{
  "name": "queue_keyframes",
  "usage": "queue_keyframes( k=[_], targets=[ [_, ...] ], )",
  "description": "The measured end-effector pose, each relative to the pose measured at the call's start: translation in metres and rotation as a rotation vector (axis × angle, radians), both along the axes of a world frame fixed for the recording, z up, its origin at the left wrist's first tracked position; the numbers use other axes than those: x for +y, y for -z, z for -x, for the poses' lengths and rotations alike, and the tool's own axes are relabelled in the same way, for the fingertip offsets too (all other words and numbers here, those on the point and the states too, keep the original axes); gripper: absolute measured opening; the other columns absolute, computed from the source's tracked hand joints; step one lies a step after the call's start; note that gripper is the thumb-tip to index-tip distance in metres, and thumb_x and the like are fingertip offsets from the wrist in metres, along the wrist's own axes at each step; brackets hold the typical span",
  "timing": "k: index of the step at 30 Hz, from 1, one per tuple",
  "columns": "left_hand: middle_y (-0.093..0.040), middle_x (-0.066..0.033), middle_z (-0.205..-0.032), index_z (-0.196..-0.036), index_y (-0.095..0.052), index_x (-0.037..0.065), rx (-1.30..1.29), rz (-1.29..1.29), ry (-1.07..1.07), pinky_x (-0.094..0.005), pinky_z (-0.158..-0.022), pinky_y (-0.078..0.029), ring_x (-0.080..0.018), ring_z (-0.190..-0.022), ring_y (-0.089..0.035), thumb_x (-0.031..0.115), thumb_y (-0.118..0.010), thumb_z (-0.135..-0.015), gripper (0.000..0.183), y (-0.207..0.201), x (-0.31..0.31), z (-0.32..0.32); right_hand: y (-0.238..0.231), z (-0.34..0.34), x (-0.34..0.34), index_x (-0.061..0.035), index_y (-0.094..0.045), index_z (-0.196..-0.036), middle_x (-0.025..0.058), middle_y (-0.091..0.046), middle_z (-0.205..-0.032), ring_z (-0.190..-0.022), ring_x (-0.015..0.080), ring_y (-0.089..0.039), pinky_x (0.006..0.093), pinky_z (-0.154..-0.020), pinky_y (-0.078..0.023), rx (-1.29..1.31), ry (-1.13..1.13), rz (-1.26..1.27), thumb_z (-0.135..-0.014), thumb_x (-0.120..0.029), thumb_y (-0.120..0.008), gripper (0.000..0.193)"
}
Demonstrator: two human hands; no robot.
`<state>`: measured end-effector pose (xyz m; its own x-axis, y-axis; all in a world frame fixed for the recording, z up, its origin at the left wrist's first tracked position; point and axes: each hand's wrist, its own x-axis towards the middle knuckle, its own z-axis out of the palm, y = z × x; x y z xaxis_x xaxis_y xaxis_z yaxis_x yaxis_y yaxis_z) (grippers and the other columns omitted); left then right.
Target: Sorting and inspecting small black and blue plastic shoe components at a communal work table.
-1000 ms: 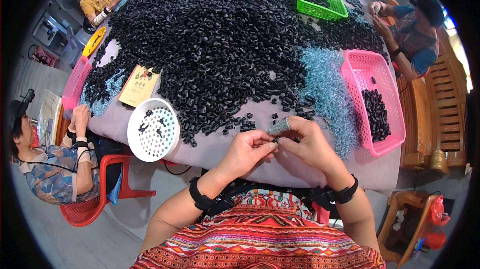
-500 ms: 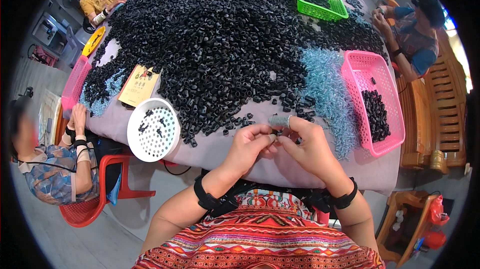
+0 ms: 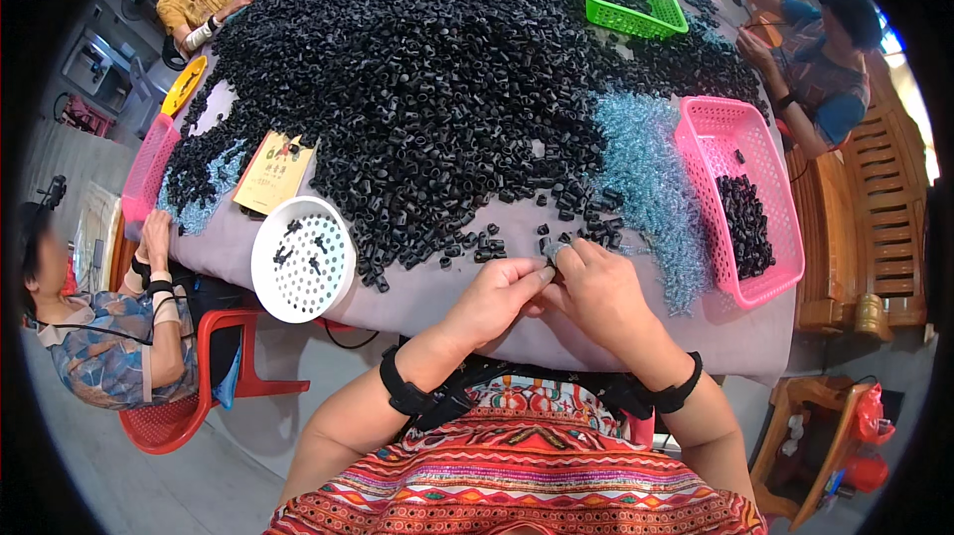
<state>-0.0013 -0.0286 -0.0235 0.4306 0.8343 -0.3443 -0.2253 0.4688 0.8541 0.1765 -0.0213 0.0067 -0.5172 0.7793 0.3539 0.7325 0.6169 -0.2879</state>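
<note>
My left hand [image 3: 497, 297] and my right hand [image 3: 601, 299] meet above the near edge of the table, thumbs and fingers pinched together. Between the fingertips shows a bit of a small black plastic piece [image 3: 550, 262]; the fingers cover most of it. Grey tape wraps a finger of my right hand. Just beyond lies a large heap of short black plastic tubes [image 3: 427, 118], with a few loose ones close to my fingertips. To the right of the heap spreads a pile of small clear bluish plastic pieces [image 3: 646, 187].
A white perforated bowl [image 3: 338, 287] with a few black pieces stands left, near a yellow booklet [image 3: 273, 182]. On the right is a pink basket [image 3: 785, 267] partly filled with black pieces; a green basket [image 3: 636, 23] stands farther back. Other people sit at the left and right sides.
My right hand has turned and its taped finger has curled in toward the left hand. At the far right, a person's hand has lifted away from their other hand.
</note>
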Motion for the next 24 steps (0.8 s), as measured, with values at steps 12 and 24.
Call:
queue_keyframes(
  k=[12,24],
  targets=[
    [-0.071,-0.0053,-0.087,-0.105,-0.067,-0.002,0.147,-0.134,0.079,-0.0244,-0.069,-0.054,-0.0100,-0.076,-0.065,0.020,-0.050,-0.105,0.027,-0.006,0.001,-0.013,-0.023,-0.052,-0.005,-0.0046,-0.067,-0.103,0.0135,-0.063,-0.084,-0.072,0.0282,-0.066,0.0390,-0.061,-0.053,0.233,0.191,0.106,-0.077,-0.021,-0.080,0.033],
    [-0.062,-0.0096,-0.100,-0.110,-0.066,0.010,1.071,-0.978,0.109,-0.0417,-0.073,-0.053,-0.0335,-0.085,-0.065,0.013,-0.062,-0.091,0.020,-0.005,0.035,-0.008,-0.041,-0.172,0.003,-0.0001,-0.065,-0.116,0.0148,-0.062,-0.090,-0.081,0.0294,-0.062,0.0388,-0.072,-0.051,0.085,0.837,-0.069,-0.085,-0.001,-0.067,0.032]
  ],
)
